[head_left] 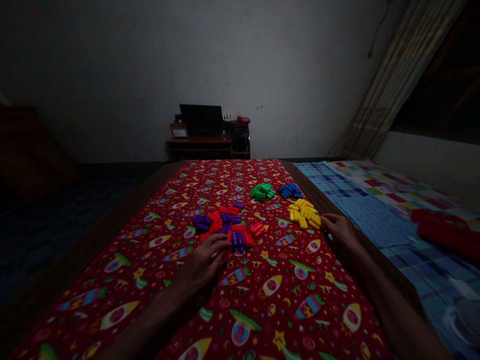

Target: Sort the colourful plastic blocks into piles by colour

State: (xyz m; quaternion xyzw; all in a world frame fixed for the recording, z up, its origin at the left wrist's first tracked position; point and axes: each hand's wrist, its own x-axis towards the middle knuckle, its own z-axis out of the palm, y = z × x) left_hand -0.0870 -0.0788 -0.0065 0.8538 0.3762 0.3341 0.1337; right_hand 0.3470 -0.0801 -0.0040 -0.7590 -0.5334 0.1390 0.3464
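Person's L hand (205, 257) has fingers half-curled at the near edge of the red & purple pcs (226, 218) on the counter (258, 306). R hand (341, 231) — fingertips at the yellow pcs' (305, 214) right edge; blue pcs (289, 190) & green pcs (262, 191) lie beyond, left of those fingers. Too dim — can't tell if either hand grips a pc.

Free cloth (275, 242), mixed pile (225, 218) left, yellow pile (306, 212) right
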